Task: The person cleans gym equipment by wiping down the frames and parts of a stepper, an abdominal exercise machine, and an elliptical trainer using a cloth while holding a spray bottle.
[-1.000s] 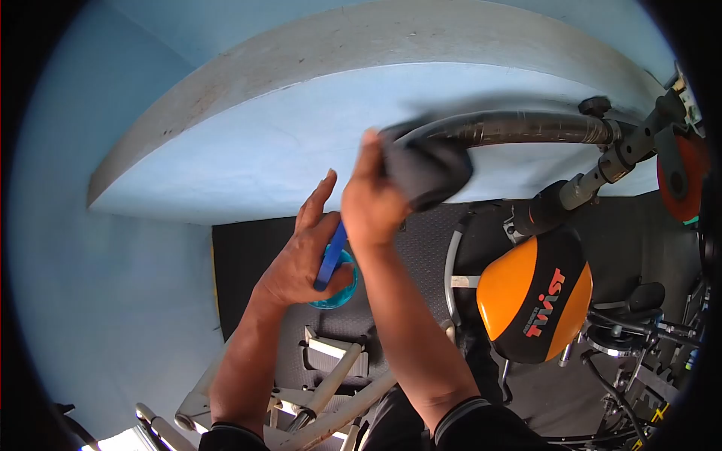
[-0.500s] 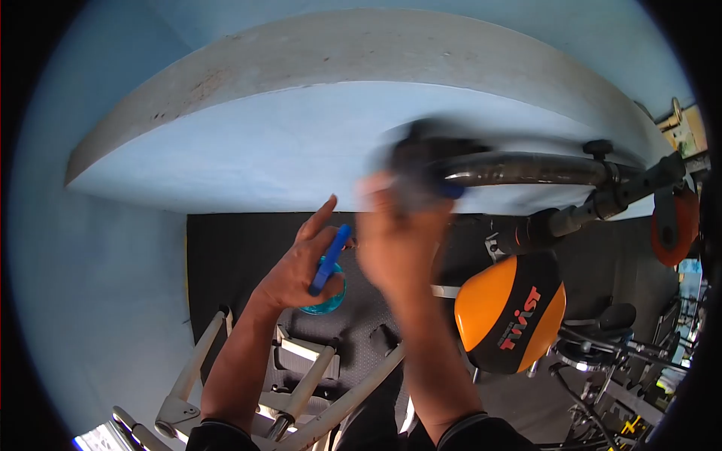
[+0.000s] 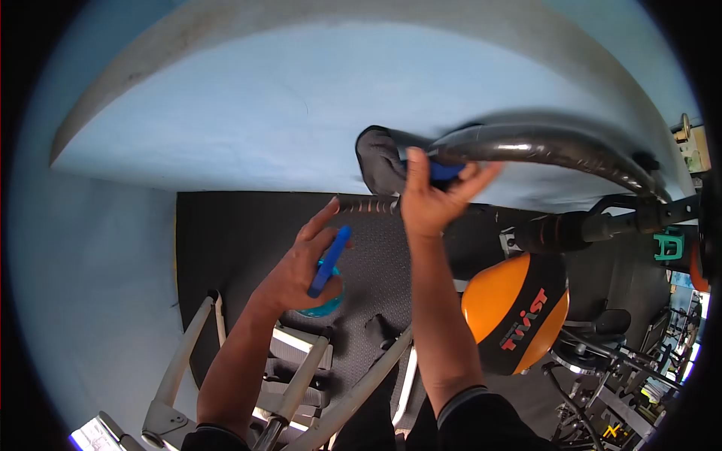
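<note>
"Cloth [image 3: 380, 161], dark with a blue patch: where is it?"

"At the right grip [image 3: 435, 201], its dark part bulging out towards nine o'clock. Thumb and fingers stand apart over the blue part; I can't tell whether they pinch it."

"What's beside that?"

"A black curved tube [image 3: 553, 146], arching off towards two o'clock and down to three."

"And the left grip [image 3: 301, 270]?"

"Eight o'clock from the right one, closed around a spray bottle [image 3: 329, 263] with a blue top and teal body, one finger pointing up towards one o'clock."

"Farther out?"

"Orange-and-black panel [image 3: 489, 297] at five o'clock from the right grip; pale metal frame [image 3: 304, 376] at six from the left."
</note>
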Action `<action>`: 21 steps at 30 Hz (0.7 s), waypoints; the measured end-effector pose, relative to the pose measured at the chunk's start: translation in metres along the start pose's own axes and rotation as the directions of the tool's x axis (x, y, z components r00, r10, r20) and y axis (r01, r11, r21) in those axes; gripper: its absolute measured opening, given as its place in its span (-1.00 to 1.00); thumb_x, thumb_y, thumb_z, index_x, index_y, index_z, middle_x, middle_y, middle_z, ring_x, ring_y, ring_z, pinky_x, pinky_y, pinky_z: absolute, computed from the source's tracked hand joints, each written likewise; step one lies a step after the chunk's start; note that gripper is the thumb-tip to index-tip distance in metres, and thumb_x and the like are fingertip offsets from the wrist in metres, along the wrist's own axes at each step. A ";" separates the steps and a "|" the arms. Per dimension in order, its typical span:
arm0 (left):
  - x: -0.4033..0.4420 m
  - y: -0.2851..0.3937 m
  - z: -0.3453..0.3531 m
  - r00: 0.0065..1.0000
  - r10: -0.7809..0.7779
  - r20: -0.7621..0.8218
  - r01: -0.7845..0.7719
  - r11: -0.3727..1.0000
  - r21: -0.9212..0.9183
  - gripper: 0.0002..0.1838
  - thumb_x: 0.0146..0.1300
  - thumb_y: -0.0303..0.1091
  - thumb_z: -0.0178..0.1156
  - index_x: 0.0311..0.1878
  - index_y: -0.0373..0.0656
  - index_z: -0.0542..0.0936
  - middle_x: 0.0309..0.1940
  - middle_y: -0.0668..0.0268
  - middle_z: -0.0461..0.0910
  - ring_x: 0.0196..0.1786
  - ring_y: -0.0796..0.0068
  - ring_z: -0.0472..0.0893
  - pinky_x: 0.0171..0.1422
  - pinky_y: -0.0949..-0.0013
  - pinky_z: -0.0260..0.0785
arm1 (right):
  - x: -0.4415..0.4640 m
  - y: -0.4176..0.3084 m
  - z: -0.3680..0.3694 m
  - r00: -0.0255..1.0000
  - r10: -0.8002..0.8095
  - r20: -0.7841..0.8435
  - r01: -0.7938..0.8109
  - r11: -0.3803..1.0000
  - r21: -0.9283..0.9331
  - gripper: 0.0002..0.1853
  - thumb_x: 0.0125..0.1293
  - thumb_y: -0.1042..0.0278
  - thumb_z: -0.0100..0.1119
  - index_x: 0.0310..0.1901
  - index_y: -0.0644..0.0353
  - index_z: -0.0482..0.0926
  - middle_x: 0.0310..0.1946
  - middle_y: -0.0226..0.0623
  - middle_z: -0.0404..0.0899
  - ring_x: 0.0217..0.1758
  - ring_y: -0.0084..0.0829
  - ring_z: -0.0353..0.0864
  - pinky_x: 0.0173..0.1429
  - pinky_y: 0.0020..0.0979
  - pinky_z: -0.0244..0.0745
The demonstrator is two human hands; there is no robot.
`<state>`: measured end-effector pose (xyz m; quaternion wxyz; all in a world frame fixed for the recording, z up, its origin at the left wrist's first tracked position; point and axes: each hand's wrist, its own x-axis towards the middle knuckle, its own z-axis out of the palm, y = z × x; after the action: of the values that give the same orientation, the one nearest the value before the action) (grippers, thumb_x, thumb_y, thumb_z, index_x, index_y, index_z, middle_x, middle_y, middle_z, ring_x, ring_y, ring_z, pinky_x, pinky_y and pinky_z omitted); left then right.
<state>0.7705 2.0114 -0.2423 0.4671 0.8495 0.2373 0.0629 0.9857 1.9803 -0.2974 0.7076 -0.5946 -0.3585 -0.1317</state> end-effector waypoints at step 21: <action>-0.014 -0.103 0.098 0.976 -0.196 0.090 0.207 0.969 -0.132 -0.48 -0.13 -0.38 0.24 0.03 -0.11 0.51 0.55 0.02 0.05 0.47 -0.10 0.28 0.37 0.05 0.27 | -0.274 0.216 -0.139 0.605 0.768 0.208 -0.325 0.477 -0.817 -0.65 0.36 0.15 0.22 -0.05 0.28 0.49 -0.28 0.11 0.63 -0.18 0.14 0.63 -0.08 -0.03 0.48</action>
<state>0.7545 1.9763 -0.3805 0.5384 0.7877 0.2994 -0.0010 0.9727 1.8403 -0.6459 0.2854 -0.9121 -0.2429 0.1661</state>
